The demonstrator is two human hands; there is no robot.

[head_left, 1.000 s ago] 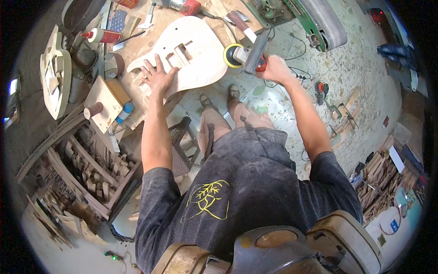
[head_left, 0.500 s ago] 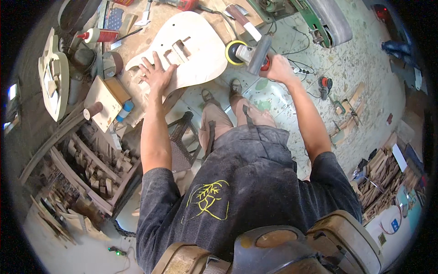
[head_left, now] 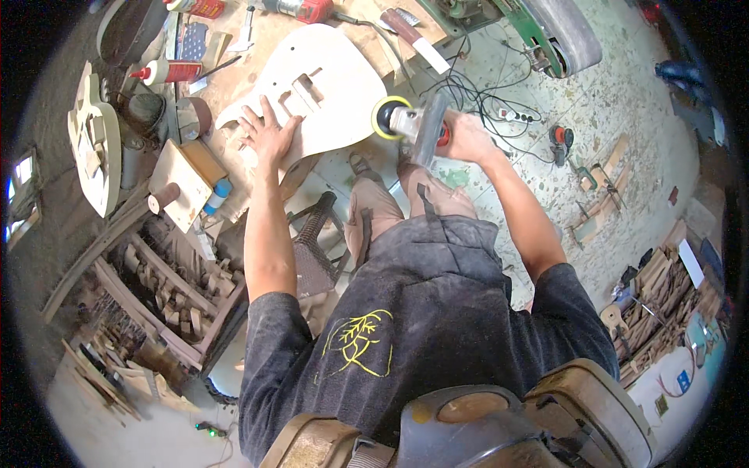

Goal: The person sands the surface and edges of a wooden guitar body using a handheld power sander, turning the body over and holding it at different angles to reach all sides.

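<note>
A pale wooden electric guitar body [head_left: 335, 93], with cavities cut into it, lies on the wooden workbench [head_left: 253, 66]. My left hand [head_left: 269, 136] rests flat on its near left edge with the fingers spread. My right hand [head_left: 468, 139] is closed around a handheld disc sander [head_left: 427, 132], a grey and red tool with a yellow-rimmed round pad. The pad stands on edge beside the body's lower right edge. Whether it touches the wood I cannot tell. The sander is slightly blurred.
Around the bench lie a red power tool [head_left: 312, 9], a white glue bottle [head_left: 173, 72] and a brown-handled tool [head_left: 413, 39]. A green belt sander [head_left: 562, 47] stands far right. Cables, a power strip [head_left: 519, 115] and an orange-black sander [head_left: 560, 142] lie on the floor. Another guitar body [head_left: 97, 144] is left.
My right hand has brought the sander nearer to me and a little left, along the guitar body's edge. My left hand stays on the wood.
</note>
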